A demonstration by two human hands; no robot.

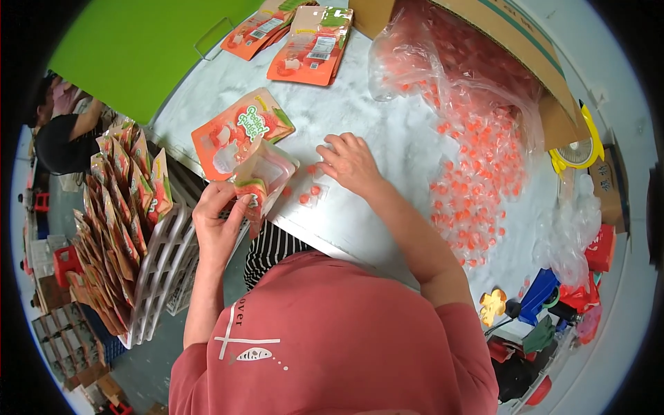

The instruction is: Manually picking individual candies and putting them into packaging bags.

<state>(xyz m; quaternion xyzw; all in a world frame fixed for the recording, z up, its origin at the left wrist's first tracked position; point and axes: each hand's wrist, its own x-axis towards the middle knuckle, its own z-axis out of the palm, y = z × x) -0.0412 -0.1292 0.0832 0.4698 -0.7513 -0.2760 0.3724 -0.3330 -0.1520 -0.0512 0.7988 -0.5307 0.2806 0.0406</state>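
Observation:
My left hand point(216, 223) pinches the edge of an open stand-up pouch point(271, 168) between thumb and fingers. The pouch's mouth gapes toward the table, showing its pale inner wall. Over the tabletop to the right, my right hand point(349, 164) reaches with fingers curved and apart; I see nothing held in it. Several small clear-wrapped candies point(304, 198) with red-orange centres lie between the pouch and that hand. A flat orange-and-green printed pouch point(220, 138) rests on the table just beyond the held one.
A big heap of wrapped candies point(477, 183) spills from a plastic-lined carton point(564, 114) at right. Stacked pouches point(304, 59) lie at the far edge. A white crate point(155, 277) of upright pouches point(114, 221) stands left. A yellow fan point(577, 153) is at far right.

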